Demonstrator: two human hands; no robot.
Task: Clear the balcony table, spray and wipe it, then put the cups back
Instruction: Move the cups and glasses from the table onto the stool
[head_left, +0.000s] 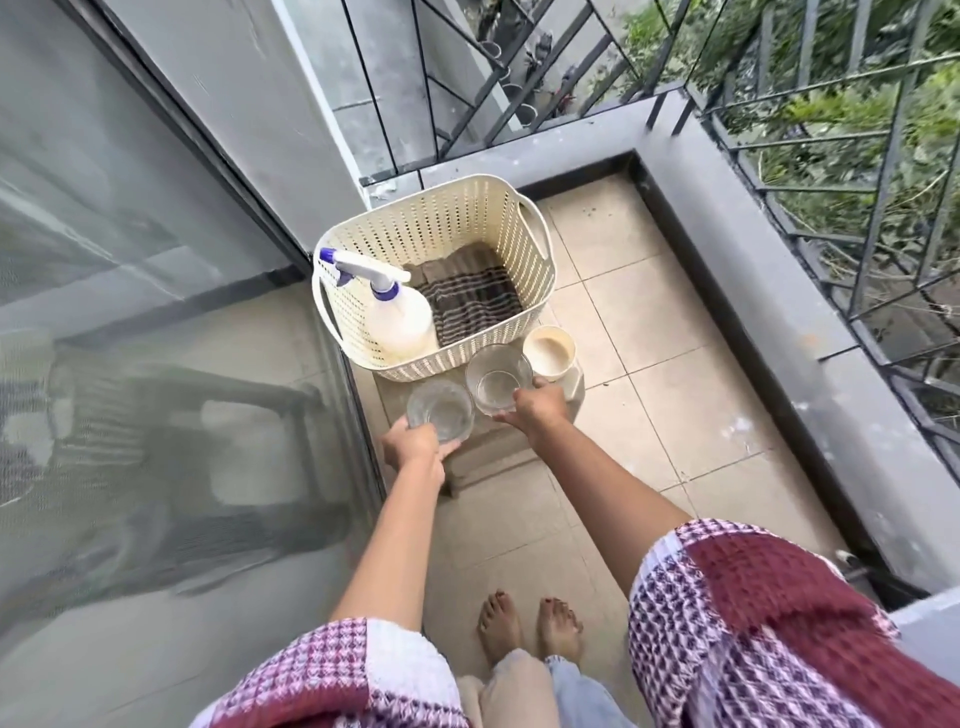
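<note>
A small beige table (488, 457) stands on the tiled balcony floor (670, 364), beside the glass door (156, 312). On its far part sits a cream plastic basket (467, 218). Inside the basket a white spray bottle (395, 317) with a purple nozzle stands upright in the near left corner, and a striped cloth (467, 296) lies on the bottom. Just beside the basket, at the table's right edge, stands a cream cup (548, 353). The left hand (413, 447) grasps a clear glass (440, 410) at its near side. The right hand (537, 408) grasps a second clear glass (496, 376) in the same way. I cannot tell whether the two glasses touch the table.
</note>
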